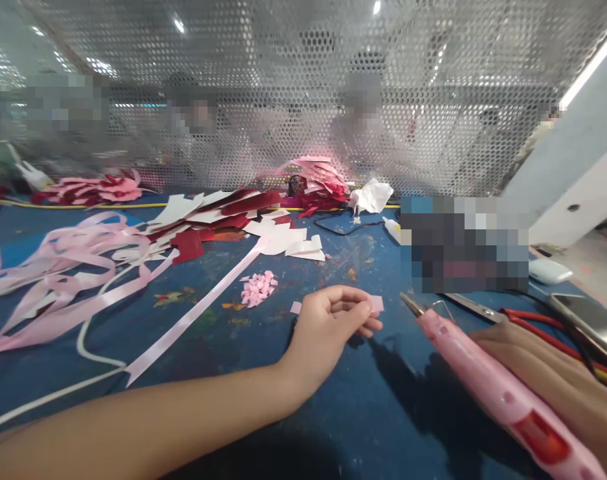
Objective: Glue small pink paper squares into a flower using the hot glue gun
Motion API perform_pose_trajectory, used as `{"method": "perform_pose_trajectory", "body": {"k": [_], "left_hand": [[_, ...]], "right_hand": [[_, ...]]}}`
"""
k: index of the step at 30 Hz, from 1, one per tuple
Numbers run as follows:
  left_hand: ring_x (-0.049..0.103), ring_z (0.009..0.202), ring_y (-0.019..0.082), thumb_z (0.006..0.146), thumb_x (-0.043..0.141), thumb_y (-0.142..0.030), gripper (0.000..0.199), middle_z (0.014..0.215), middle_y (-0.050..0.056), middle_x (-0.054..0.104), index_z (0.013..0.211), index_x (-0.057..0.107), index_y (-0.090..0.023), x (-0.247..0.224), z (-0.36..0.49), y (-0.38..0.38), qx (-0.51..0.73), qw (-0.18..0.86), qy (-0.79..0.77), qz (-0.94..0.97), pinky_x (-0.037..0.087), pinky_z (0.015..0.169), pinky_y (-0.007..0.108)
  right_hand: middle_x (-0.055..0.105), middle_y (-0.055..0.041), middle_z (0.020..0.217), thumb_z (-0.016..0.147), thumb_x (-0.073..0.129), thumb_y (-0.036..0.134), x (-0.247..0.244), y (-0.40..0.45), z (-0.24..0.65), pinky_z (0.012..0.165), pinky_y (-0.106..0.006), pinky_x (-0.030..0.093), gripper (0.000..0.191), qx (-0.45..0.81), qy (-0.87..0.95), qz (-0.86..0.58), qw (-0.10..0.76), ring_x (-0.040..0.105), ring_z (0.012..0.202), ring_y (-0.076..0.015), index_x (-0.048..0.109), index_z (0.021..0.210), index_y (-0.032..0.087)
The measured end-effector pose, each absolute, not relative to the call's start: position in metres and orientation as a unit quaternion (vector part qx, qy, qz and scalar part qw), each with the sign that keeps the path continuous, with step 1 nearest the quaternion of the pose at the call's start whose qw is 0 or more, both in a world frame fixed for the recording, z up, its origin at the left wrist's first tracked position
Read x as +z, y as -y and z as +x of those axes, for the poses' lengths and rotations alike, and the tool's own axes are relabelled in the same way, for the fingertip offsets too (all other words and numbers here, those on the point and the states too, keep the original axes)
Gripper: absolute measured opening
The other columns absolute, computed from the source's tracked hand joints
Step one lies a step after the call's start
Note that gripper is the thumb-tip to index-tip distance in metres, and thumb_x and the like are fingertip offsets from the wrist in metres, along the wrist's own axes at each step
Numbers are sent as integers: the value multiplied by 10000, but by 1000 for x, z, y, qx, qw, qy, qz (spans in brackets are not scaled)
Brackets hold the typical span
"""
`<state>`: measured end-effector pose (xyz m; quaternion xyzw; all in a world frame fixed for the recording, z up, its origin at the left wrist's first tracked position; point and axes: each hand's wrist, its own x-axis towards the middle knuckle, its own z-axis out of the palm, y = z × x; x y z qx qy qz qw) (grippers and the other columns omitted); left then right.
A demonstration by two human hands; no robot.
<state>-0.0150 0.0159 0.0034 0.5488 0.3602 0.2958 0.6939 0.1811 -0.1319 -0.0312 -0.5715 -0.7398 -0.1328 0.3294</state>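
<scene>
My left hand (328, 327) reaches over the middle of the table, thumb and fingers pinched on a small pale pink ribbon piece (377, 304). Another bit of pink ribbon (295, 307) shows just left of that hand. On the right, my right hand (548, 373) is wrapped round a pink glue gun (488, 373), partly hidden by it. The gun's metal nozzle (411, 305) points up and left, a short gap from the held ribbon piece. A small heap of cut pink pieces (258, 289) lies beyond my left hand.
Long pink ribbon (83, 267) loops across the left side, near a white cord (91, 347). White and dark red strips (223, 210) lie farther back. Scissors (476, 308) with red handles and a phone (588, 317) are at right. A perforated metal screen (293, 100) stands behind.
</scene>
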Motion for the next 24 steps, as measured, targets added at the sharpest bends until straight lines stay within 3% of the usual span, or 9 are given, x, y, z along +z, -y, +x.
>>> {"method": "perform_pose_trajectory", "body": {"k": [3,8,24], "left_hand": [[603,507,53,796,620,-140,39,621,7,682,769,640,-120,5,-15,-15,288,688,-356,563,481,519,134],[595,498,54,772,625,-139,35,602,0,676,751,651,-128,6,-15,-16,286,681,-341,582,467,493,130],[604,496,38,781,627,-168,44,661,-5,692,769,654,-135,3,-16,-17,283,670,-319,608,459,473,111]], "right_hand": [[600,-96,798,956,337,227,-29,126,181,608,-320,449,201,-87,781,-515,343,578,717,-193,531,997,190],[528,-62,691,943,370,208,-33,123,181,539,-321,372,149,-57,794,-508,329,491,623,-180,505,883,189],[438,-16,652,917,348,143,-35,124,178,528,-290,271,186,-80,776,-542,313,371,593,-149,383,745,206]]}}
